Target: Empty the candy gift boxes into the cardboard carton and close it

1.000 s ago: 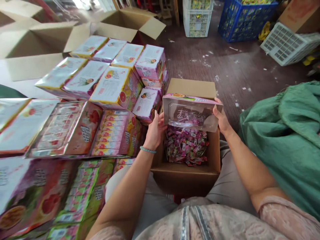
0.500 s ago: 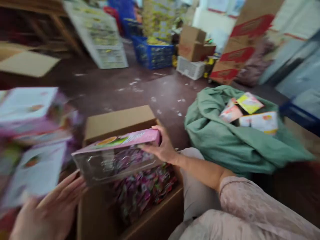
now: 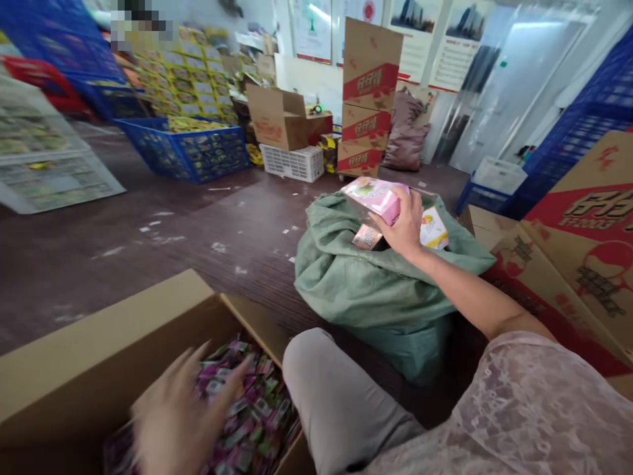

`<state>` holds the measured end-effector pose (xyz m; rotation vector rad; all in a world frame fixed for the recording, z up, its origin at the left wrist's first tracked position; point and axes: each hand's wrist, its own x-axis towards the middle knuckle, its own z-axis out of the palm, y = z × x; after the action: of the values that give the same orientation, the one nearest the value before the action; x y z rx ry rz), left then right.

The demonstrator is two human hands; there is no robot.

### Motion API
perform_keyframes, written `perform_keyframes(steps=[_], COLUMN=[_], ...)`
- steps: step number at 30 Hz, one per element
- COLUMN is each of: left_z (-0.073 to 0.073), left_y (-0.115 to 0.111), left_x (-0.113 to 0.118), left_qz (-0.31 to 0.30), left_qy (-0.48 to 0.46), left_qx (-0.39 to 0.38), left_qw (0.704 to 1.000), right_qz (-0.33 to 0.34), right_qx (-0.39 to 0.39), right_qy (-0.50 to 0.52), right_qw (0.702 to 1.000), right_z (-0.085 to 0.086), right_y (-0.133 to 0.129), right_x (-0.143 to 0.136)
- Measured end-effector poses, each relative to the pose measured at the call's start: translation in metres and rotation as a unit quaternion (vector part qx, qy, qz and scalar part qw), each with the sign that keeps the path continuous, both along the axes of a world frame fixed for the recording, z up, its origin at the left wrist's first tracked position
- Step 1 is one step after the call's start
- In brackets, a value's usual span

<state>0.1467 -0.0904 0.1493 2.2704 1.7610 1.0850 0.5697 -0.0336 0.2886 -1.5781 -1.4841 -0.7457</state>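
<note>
The right hand [image 3: 403,227] was closed around a pink cardboard packet with a green print on top [image 3: 376,196], fingers wrapped over its near end. It held the packet above the open mouth of a crumpled green woven sack [image 3: 366,290] on the dark floor [image 3: 198,224]. Flattened pink and yellow packets [image 3: 434,229] lay inside the sack's mouth, just beside the hand.

The left hand [image 3: 178,415] was blurred, with fingers spread and nothing in its grasp, hovering over small pink and purple wrapped sweets [image 3: 257,409] that filled an open brown cardboard box [image 3: 99,343]. Whether it touched the sweets could not be told.

Printed red and brown cartons [image 3: 568,264] stood close on the right.
</note>
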Motion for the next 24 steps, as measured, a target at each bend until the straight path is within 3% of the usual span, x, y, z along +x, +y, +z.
perform_keyframes(steps=[2, 5, 7, 8, 10, 12, 14, 17, 19, 21, 23, 24], left_z=[0.016, 0.045, 0.053, 0.051, 0.04, 0.026, 0.017, 0.018, 0.025, 0.035, 0.044, 0.049], left_y=[0.028, 0.057, 0.065, 0.066, 0.065, 0.062, 0.057, 0.048, 0.044, 0.042, 0.037, 0.033], left_x=[0.088, 0.216, 0.273, 0.289, 0.3, 0.289, 0.271, 0.253, 0.253, 0.257, 0.265, 0.27], left_qz=[-0.126, -0.263, -0.299, -0.309, -0.32, -0.324, -0.32, -0.316, -0.31, -0.307, -0.321, -0.335], left_qy=[0.035, 0.143, 0.213, 0.248, 0.306, 0.319, 0.292, 0.216, 0.139, 0.069, 0.034, 0.027], left_qx=[0.074, 0.075, 0.024, -0.009, -0.062, -0.068, -0.029, 0.06, 0.119, 0.164, 0.186, 0.192], left_qw=[0.989, 0.951, 0.93, 0.918, 0.895, 0.888, 0.901, 0.922, 0.933, 0.935, 0.928, 0.922], right_qz=[0.043, 0.093, 0.115, 0.125, 0.139, 0.131, 0.115, 0.08, 0.012, -0.08, -0.115, -0.1], right_qx=[0.012, 0.024, -0.007, -0.055, -0.192, -0.323, -0.396, -0.485, -0.548, -0.552, -0.474, -0.417], right_qy=[-0.003, 0.009, 0.038, 0.06, 0.117, 0.174, 0.215, 0.203, 0.145, 0.086, 0.045, 0.026], right_qw=[0.999, 0.995, 0.993, 0.989, 0.965, 0.921, 0.885, 0.847, 0.824, 0.825, 0.872, 0.903], right_z=[0.008, 0.023, 0.032, 0.035, 0.036, 0.031, 0.02, 0.007, 0.006, 0.015, 0.029, 0.037], right_y=[-0.016, -0.029, -0.026, -0.021, -0.011, -0.005, -0.008, -0.022, -0.031, -0.036, -0.033, -0.026], right_x=[0.016, 0.029, 0.043, 0.053, 0.082, 0.117, 0.153, 0.196, 0.213, 0.215, 0.199, 0.183])
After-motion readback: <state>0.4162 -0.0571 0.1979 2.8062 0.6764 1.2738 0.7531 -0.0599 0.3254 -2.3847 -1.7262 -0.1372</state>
